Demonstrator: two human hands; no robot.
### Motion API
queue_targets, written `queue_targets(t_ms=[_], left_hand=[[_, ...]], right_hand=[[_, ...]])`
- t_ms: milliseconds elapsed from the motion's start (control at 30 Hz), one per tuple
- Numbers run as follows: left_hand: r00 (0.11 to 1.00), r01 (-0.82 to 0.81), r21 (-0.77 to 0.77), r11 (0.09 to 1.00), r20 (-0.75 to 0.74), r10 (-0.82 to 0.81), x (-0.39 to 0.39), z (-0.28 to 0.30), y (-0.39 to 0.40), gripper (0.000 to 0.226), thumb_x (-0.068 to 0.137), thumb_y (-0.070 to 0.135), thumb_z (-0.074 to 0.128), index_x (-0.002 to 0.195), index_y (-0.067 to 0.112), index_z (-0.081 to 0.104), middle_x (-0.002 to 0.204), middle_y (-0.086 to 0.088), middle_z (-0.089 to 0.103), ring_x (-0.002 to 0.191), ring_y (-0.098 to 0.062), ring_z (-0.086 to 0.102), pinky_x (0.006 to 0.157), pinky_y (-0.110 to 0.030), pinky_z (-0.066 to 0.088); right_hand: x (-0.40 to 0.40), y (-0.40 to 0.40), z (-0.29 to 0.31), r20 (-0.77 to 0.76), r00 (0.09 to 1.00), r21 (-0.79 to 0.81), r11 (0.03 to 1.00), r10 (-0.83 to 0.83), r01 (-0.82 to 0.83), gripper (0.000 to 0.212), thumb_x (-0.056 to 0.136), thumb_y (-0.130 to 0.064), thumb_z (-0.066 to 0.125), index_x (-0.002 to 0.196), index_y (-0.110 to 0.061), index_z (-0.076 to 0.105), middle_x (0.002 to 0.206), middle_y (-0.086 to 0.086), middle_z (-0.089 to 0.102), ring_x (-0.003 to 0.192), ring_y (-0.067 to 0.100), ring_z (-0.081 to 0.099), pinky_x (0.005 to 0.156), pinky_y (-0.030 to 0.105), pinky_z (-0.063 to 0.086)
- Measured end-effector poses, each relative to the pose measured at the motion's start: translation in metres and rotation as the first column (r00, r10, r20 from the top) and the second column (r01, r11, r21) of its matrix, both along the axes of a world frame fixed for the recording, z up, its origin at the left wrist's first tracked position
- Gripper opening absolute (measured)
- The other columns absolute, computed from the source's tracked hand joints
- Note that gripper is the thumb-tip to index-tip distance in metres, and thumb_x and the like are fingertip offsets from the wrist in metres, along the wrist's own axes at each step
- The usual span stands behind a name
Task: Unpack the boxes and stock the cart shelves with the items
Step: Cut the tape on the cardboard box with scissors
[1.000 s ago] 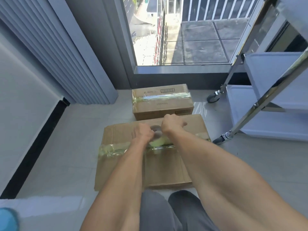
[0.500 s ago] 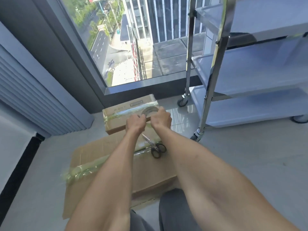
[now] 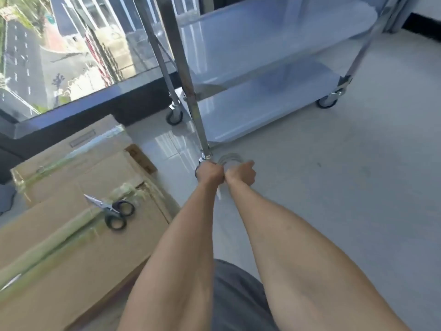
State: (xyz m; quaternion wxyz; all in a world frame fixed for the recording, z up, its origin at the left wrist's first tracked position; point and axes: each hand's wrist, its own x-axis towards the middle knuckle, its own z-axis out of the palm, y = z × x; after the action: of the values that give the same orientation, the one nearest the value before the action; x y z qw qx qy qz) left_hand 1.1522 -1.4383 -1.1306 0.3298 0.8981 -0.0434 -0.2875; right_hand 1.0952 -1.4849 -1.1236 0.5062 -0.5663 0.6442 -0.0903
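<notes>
Beside the cart, both hands have carried the tape ring off the box.

Both bare forearms are stretched forward and converge until the wrists nearly touch. The left hand is closed in a fist, knuckles up, with its fingers curled round a blurred clear ring seen just beyond it. The right hand is set directly beside the left, fingers curled on the same ring. The fingertips are hidden from view.
</notes>
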Motion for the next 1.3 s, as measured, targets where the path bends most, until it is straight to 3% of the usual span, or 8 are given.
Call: queue_targets(t_ms=[167,267,400,533,767,967,1200,1300], left_hand=[[0.981,0.167,0.092,0.982,-0.12,-0.155,-0.036,-0.079,0.005,0.019,0.086,0.006,0.057,0.092,-0.007,0.07,0.098,-0.023,0.072,0.098,-0.032,0.07,0.084,-0.037,0.058],[0.956,0.262,0.155,0.953,-0.179,-0.234,-0.042,-0.113,0.013,0.018,0.085,0.002,0.053,0.092,-0.005,0.068,0.095,-0.022,0.069,0.095,-0.038,0.064,0.074,-0.036,0.057],[0.926,0.376,0.322,0.869,-0.155,-0.343,-0.04,-0.153,0.024,0.051,0.091,0.008,0.05,0.142,0.011,0.04,0.14,-0.021,0.045,0.124,-0.039,0.049,0.097,-0.043,0.049],[0.872,0.43,0.581,0.691,-0.07,-0.484,-0.026,-0.187,0.04,0.064,0.09,0.005,0.054,0.145,0.016,0.023,0.15,-0.031,0.015,0.13,-0.044,0.034,0.1,-0.051,0.043],[0.819,0.528,0.575,0.625,-0.147,-0.555,-0.03,-0.221,0.066,0.077,0.091,0.005,0.055,0.153,0.017,0.009,0.156,-0.033,-0.008,0.137,-0.048,0.025,0.108,-0.051,0.038],[0.831,0.515,0.543,0.664,-0.124,-0.543,-0.027,-0.226,0.069,0.08,0.089,0.007,0.06,0.152,0.02,0.012,0.158,-0.032,-0.009,0.138,-0.048,0.024,0.106,-0.052,0.039],[0.831,0.519,0.529,0.671,-0.129,-0.54,-0.028,-0.234,0.07,0.093,0.086,0.017,0.072,0.154,0.022,0.009,0.158,-0.031,-0.013,0.143,-0.05,0.014,0.106,-0.051,0.039],[0.835,0.55,0.463,0.695,-0.282,-0.473,-0.015,-0.208,0.07,0.084,0.084,0.025,0.076,0.15,0.022,0.024,0.157,-0.028,0.001,0.138,-0.047,0.029,0.107,-0.048,0.041]], right_hand=[[-0.03,-0.007,-0.084,-0.144,0.989,0.137,0.99,0.037,-0.017,0.039,0.097,-0.022,0.056,0.131,-0.004,0.053,0.136,0.016,0.056,0.124,0.03,0.055,0.096,0.032,0.045],[-0.037,0.008,-0.125,-0.214,0.964,0.209,0.971,0.158,-0.113,0.047,0.099,-0.021,0.049,0.144,-0.014,0.037,0.144,0.018,0.042,0.128,0.035,0.046,0.098,0.04,0.043],[-0.054,0.002,-0.174,-0.383,0.834,0.095,0.915,0.397,-0.392,0.057,0.097,-0.02,0.051,0.146,-0.033,0.024,0.156,0.017,0.005,0.138,0.036,0.022,0.102,0.047,0.037],[-0.074,-0.018,-0.206,-0.51,0.607,0.056,0.728,0.609,-0.683,0.084,0.091,-0.016,0.063,0.151,-0.035,0.008,0.16,0.018,-0.007,0.145,0.039,0.008,0.1,0.054,0.037],[-0.061,0.011,-0.225,-0.556,0.402,-0.133,0.399,0.727,-0.907,0.091,0.077,-0.023,0.075,0.15,-0.024,0.021,0.146,0.015,0.025,0.128,0.034,0.037,0.096,0.044,0.041],[-0.058,-0.021,-0.218,-0.641,0.697,-0.303,0.728,0.322,-0.615,0.081,0.082,-0.01,0.065,0.149,-0.021,0.022,0.15,0.02,0.024,0.134,0.036,0.031,0.105,0.05,0.03],[-0.066,-0.036,-0.224,-0.723,0.589,-0.086,0.799,0.361,-0.596,0.071,0.082,-0.022,0.065,0.145,-0.017,0.032,0.159,0.024,-0.003,0.146,0.041,0.007,0.114,0.053,0.016],[-0.055,-0.022,-0.198,-0.619,0.694,-0.146,0.814,0.367,-0.562,0.076,0.083,-0.018,0.062,0.148,-0.017,0.024,0.157,0.025,0.0,0.145,0.041,0.008,0.113,0.051,0.017]])
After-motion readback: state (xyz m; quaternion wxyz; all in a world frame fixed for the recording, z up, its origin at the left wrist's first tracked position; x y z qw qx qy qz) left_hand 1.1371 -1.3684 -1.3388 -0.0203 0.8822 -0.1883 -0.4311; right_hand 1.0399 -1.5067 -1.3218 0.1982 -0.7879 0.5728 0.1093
